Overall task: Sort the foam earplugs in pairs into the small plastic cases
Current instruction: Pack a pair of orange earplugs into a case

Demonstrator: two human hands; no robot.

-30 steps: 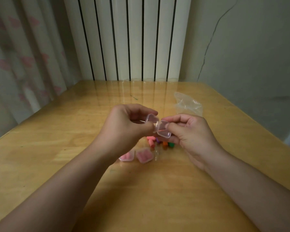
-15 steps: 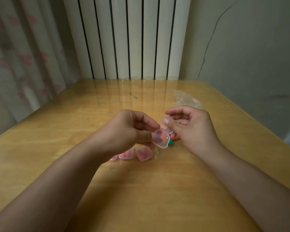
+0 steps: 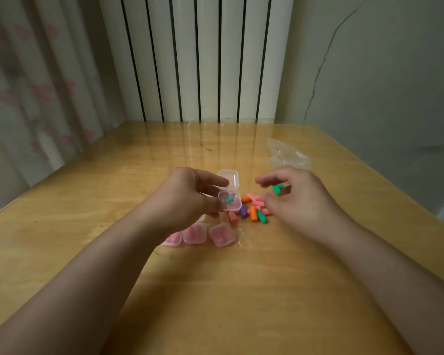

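My left hand (image 3: pixel 190 196) grips a small clear plastic case (image 3: pixel 232 201) with its lid flipped up; a green and a purple earplug lie inside it. My right hand (image 3: pixel 300 198), to the right, pinches a green earplug (image 3: pixel 277 189) between its fingers above the table. Between the hands lies a pile of loose earplugs (image 3: pixel 254 208) in pink, orange, purple and green. Three shut cases with pink earplugs (image 3: pixel 222 234) sit side by side just below my left hand, the leftmost partly hidden by my wrist.
A crumpled clear plastic bag (image 3: pixel 287 156) lies on the wooden table (image 3: pixel 215 290) behind my right hand. A white ribbed radiator stands behind the table's far edge, a curtain hangs at the left and a wall at the right.
The case's lid has swung fully up in my left hand. My right hand let go of the case, moved right and now holds a green earplug.
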